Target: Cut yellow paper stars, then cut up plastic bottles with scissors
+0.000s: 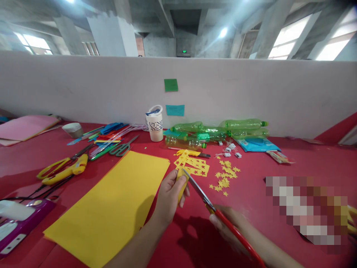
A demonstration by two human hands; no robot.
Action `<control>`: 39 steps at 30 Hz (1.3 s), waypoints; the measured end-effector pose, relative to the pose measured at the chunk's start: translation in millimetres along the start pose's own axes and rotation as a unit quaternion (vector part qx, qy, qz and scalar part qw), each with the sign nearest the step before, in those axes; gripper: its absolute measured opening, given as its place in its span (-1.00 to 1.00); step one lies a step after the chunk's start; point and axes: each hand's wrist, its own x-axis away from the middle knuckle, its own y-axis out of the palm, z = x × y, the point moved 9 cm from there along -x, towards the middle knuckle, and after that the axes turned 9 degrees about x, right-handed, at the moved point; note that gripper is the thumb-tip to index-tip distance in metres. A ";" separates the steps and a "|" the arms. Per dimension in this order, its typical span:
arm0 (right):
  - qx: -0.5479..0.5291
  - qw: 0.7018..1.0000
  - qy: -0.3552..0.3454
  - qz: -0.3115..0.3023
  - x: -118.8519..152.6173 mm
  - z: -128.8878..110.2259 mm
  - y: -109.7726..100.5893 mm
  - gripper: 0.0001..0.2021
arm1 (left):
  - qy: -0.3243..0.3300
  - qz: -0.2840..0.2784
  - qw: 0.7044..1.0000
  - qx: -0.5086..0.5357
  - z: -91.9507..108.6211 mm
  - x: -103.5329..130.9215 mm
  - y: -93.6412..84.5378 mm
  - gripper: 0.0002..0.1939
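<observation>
My left hand (170,195) pinches a small yellow paper piece (182,183) above the red table. In my right hand (232,227) are red-handled scissors (223,217), whose blades reach up-left and meet the paper piece. A large yellow sheet (111,203) lies flat to the left of my left hand. Beyond the hands lie yellow offcuts with star-shaped holes (192,163) and several small yellow cut-out stars (225,176).
A patterned cup (155,126), green plastic bottles (223,130) and a blue packet (256,144) stand along the grey partition. Green-handled scissors (122,148), a yellow glue gun (69,169), coloured papers and straws lie at left. A purple device (19,221) sits at the near left edge.
</observation>
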 end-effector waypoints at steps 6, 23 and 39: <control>0.004 1.000 -0.003 -0.010 1.3 -10.7 -4.7 -0.60 | -0.007 -0.007 1.000 0.004 -1.6 -0.2 0.3 -0.79; 0.002 0.999 0.035 -0.021 -1.4 1.6 -3.3 -0.57 | 0.023 -0.018 0.999 -0.033 15.8 -5.9 -7.0 -0.69; -0.039 0.997 0.018 -0.057 1.1 -0.1 4.4 -0.52 | -0.046 -0.019 0.998 0.047 1.5 -7.8 -16.4 -0.83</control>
